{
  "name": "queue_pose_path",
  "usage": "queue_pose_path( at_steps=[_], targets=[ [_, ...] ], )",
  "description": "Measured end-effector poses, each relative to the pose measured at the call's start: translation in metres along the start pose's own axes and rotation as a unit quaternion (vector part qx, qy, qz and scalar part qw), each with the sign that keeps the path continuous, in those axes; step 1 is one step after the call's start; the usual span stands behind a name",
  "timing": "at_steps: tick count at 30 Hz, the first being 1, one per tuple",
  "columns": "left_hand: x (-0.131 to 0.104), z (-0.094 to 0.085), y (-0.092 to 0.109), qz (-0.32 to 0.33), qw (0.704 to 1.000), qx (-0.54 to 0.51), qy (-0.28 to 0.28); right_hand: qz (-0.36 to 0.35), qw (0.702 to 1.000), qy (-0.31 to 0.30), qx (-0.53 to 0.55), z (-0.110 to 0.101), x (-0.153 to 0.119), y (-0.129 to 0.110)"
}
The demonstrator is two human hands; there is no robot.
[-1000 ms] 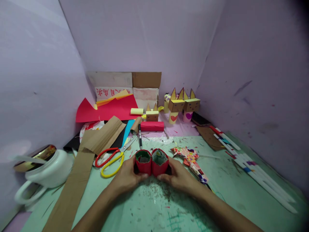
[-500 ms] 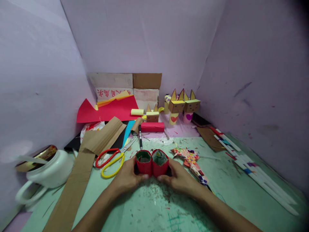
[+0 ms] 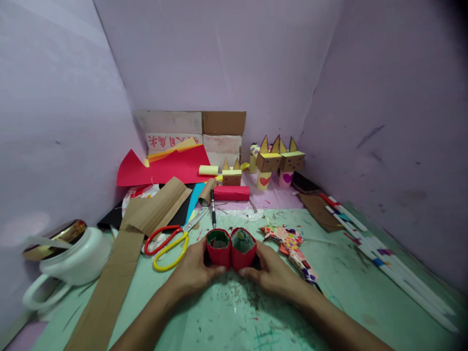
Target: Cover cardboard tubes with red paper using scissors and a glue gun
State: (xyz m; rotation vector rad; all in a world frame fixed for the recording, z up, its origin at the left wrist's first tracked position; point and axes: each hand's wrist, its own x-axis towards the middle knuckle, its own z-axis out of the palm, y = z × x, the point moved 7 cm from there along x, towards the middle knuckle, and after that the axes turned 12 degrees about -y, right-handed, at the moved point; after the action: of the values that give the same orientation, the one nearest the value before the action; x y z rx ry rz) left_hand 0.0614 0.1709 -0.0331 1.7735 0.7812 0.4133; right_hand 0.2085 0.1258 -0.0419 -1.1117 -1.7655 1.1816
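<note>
Two short red paper-covered tubes stand upright side by side, touching, on the green tabletop. My left hand (image 3: 199,265) curls round the left red tube (image 3: 218,253), thumb across its front. Round the right red tube (image 3: 243,253) my right hand (image 3: 268,268) is closed in the same way. Both tubes show open tops with a greenish, rough inside. Scissors (image 3: 175,242) with one red and one yellow handle lie left of my left hand. A pen (image 3: 213,209) lies just behind the tubes. Beside my right hand is a glue gun (image 3: 290,246) with a patterned covering.
Cardboard strips (image 3: 120,273) and a white teapot-like pot (image 3: 78,258) are at the left. Red paper (image 3: 168,165), a red roll (image 3: 231,193) and cardboard-headed animal figures (image 3: 268,165) stand or lie at the back. Several markers (image 3: 387,263) lie along the right wall.
Hands and red tubes keep the same hold and place. The whole view has shifted only very slightly.
</note>
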Motion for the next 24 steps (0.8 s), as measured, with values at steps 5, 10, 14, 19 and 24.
queue_pose_path(
  at_steps=[5,10,14,19,24],
  targets=[
    [0.001,0.000,0.001,0.001,1.000,-0.019,0.003,-0.009,1.000,0.009,0.004,0.002,-0.002,-0.003],
    [-0.001,-0.005,-0.001,-0.005,0.999,-0.035,0.023,0.035,0.994,0.100,-0.005,-0.028,-0.008,-0.006],
    [-0.003,-0.007,-0.011,-0.034,0.998,-0.029,0.044,0.072,0.982,0.162,-0.067,-0.092,0.001,-0.006],
    [0.000,-0.007,-0.025,-0.058,0.997,-0.024,0.044,0.107,0.978,0.166,-0.067,-0.169,0.038,0.027],
    [0.005,-0.008,-0.029,-0.054,0.998,-0.010,0.019,0.157,0.975,0.138,-0.068,-0.198,0.050,0.069]
  ],
)
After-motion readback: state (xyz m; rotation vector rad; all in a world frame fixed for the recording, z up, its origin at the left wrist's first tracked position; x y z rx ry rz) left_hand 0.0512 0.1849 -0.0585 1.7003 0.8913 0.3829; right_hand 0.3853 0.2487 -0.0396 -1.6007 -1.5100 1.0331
